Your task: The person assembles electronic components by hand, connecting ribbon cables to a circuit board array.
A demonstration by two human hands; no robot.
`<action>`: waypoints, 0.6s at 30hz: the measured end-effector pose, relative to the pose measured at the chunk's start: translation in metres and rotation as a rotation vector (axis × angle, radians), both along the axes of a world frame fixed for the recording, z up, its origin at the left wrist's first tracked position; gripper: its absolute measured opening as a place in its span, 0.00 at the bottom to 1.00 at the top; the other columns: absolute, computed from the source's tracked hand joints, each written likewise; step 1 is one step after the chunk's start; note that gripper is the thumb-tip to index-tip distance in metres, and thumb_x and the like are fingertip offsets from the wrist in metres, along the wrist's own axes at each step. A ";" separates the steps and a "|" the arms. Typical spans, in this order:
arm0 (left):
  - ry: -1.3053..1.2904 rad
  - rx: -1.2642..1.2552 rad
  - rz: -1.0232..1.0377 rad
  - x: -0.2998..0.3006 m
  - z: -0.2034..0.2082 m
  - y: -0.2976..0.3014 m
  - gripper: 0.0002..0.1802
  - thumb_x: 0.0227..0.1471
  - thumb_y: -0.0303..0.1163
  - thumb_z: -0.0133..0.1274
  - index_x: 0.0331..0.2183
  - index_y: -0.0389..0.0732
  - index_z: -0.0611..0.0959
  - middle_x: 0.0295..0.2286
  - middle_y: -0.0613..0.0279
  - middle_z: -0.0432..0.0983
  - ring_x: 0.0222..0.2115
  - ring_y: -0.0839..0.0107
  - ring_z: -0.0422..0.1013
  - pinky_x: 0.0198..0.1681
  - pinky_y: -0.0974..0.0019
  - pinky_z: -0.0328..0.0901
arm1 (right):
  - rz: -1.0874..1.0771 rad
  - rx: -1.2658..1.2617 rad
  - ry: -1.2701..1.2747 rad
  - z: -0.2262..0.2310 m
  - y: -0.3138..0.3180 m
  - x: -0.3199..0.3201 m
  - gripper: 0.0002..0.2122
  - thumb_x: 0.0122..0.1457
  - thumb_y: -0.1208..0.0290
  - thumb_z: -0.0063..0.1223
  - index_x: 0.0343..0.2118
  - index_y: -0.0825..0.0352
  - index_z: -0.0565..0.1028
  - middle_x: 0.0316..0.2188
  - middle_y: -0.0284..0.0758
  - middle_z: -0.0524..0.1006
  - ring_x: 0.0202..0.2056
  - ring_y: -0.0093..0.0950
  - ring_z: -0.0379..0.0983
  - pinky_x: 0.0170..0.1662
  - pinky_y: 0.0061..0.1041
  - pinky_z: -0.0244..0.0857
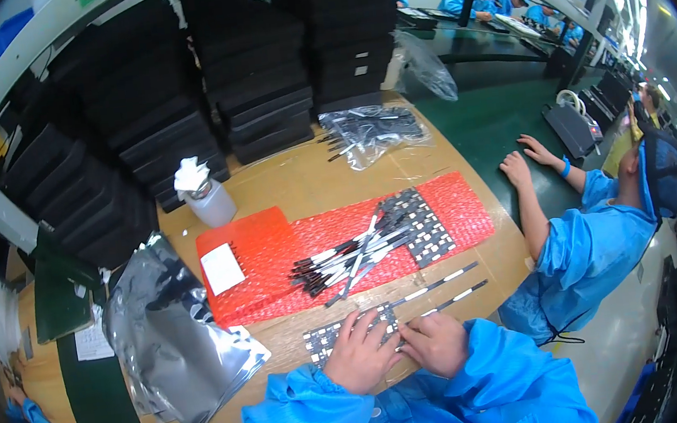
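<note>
at the lower centre of the frame, the left hand (361, 352) lies over a black-and-white board (322, 341), fingers slightly apart; the right hand (437, 342) curls its fingers at the board's right end, clamped or not i cannot tell. mid-frame, a pile of thin strips (352, 257) rests on red bubble wrap (468, 212).

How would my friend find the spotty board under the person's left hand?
Find the brown tabletop, then the red bubble wrap across its middle. On the person's side of the wrap lies a flat black board with white patches. Unlike the similar board on the wrap, this one has the left hand over it.
</note>
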State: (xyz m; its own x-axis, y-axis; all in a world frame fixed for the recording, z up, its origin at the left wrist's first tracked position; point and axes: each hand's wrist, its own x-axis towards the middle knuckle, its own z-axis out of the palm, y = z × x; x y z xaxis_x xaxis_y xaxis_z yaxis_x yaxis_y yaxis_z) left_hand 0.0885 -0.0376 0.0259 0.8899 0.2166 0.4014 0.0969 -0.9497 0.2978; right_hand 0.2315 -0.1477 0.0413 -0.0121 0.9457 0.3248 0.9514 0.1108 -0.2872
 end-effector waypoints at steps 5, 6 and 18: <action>-0.064 -0.094 -0.002 -0.004 0.002 0.001 0.21 0.33 0.43 0.58 0.32 0.42 0.77 0.34 0.60 0.69 0.42 0.58 0.62 0.48 0.51 0.54 | 0.043 -0.040 -0.086 0.005 0.007 -0.001 0.13 0.37 0.73 0.55 0.30 0.70 0.74 0.21 0.35 0.69 0.23 0.31 0.68 0.24 0.26 0.63; -0.059 -0.098 0.000 -0.005 0.004 0.000 0.21 0.33 0.43 0.58 0.32 0.42 0.77 0.34 0.60 0.69 0.42 0.58 0.62 0.48 0.51 0.54 | 0.042 -0.059 -0.111 0.004 0.007 -0.002 0.13 0.38 0.74 0.55 0.30 0.70 0.74 0.21 0.35 0.69 0.23 0.31 0.68 0.24 0.26 0.64; -0.097 -0.079 -0.002 -0.005 0.003 0.002 0.18 0.32 0.41 0.58 0.28 0.42 0.78 0.32 0.60 0.69 0.42 0.58 0.62 0.47 0.52 0.56 | -0.111 -0.106 0.100 0.033 0.033 0.012 0.10 0.45 0.74 0.52 0.33 0.67 0.74 0.24 0.38 0.71 0.27 0.35 0.69 0.30 0.27 0.65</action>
